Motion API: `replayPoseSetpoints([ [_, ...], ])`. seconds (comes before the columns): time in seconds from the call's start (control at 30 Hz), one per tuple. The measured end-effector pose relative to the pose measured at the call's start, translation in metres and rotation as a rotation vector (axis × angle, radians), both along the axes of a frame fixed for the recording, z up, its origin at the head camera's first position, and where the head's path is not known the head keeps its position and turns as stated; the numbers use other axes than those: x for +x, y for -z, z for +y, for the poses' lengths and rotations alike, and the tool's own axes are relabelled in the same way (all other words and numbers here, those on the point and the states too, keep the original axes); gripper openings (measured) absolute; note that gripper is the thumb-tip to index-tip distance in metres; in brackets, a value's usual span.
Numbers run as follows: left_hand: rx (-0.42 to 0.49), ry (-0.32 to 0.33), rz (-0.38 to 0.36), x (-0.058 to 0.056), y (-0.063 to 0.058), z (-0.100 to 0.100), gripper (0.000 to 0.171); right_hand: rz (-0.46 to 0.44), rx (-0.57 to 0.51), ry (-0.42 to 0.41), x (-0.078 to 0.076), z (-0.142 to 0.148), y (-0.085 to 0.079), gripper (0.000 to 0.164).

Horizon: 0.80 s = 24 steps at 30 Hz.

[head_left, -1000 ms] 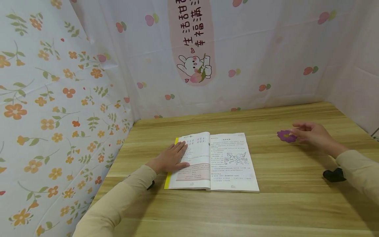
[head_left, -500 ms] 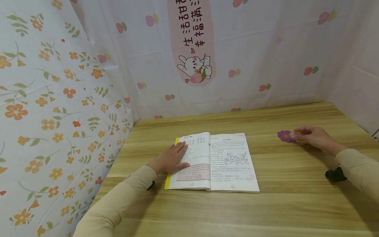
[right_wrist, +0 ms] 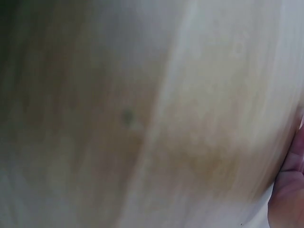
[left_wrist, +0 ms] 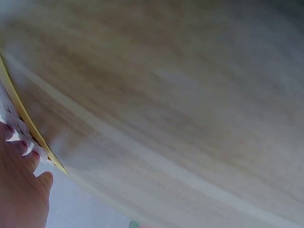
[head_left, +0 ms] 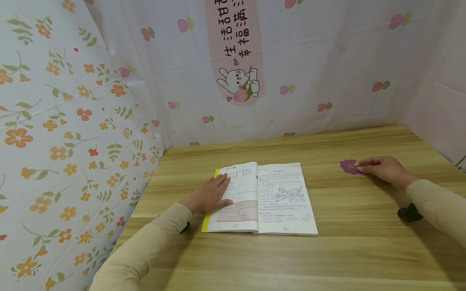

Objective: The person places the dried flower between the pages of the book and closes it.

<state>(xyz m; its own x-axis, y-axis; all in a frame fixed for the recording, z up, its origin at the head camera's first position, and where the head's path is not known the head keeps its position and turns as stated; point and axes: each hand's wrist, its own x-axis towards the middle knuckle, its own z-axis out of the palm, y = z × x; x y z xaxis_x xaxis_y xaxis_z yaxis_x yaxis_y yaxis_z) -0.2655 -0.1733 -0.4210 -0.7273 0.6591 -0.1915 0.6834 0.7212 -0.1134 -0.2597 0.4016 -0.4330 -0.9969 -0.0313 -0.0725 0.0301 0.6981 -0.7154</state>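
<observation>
An open book lies on the wooden table in the head view, printed pages up, a yellow cover edge showing at its left. Flat on the left page rests my left hand, fingers straight. The left wrist view catches part of this hand beside the yellow edge. Farther right, a purple paper-like flower with a yellow centre lies on or just above the table. My right hand pinches its right petals between thumb and fingers. The right wrist view shows only a bit of that hand, without the flower.
The wooden table meets a fruit-print white curtain at the back. A flower-print curtain hangs at the left. A dark wrist-worn piece shows under the right sleeve.
My right hand has shifted slightly, its thumb and fingers closing on the flower's right edge. The flower stays in nearly the same spot. My left hand and the book have not moved.
</observation>
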Motion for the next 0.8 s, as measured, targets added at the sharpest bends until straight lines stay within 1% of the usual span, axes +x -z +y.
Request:
replayPoseSetpoints([
  [0.1, -0.005, -0.001, -0.001, 0.0002, -0.0001, 0.0001, 0.087, 0.008, 0.014, 0.015, 0.0003, -0.0019, 0.0, 0.071],
  [0.3, 0.008, 0.004, -0.002, 0.0003, 0.0015, -0.0003, 0.088, -0.006, 0.024, 0.03, 0.0007, -0.0033, -0.0006, 0.072],
  [0.5, -0.003, 0.006, 0.009, -0.0005, 0.0033, -0.0008, 0.088, 0.016, 0.03, 0.039, 0.0015, -0.0048, 0.0017, 0.06],
  [0.63, 0.004, 0.005, 0.001, -0.0006, 0.0036, -0.0014, 0.087, 0.011, -0.007, 0.047, 0.0019, -0.0049, 0.0009, 0.058],
  [0.8, 0.015, 0.003, 0.003, -0.0012, 0.0025, -0.0008, 0.088, -0.009, -0.065, 0.044, 0.0021, -0.0007, -0.0024, 0.061],
])
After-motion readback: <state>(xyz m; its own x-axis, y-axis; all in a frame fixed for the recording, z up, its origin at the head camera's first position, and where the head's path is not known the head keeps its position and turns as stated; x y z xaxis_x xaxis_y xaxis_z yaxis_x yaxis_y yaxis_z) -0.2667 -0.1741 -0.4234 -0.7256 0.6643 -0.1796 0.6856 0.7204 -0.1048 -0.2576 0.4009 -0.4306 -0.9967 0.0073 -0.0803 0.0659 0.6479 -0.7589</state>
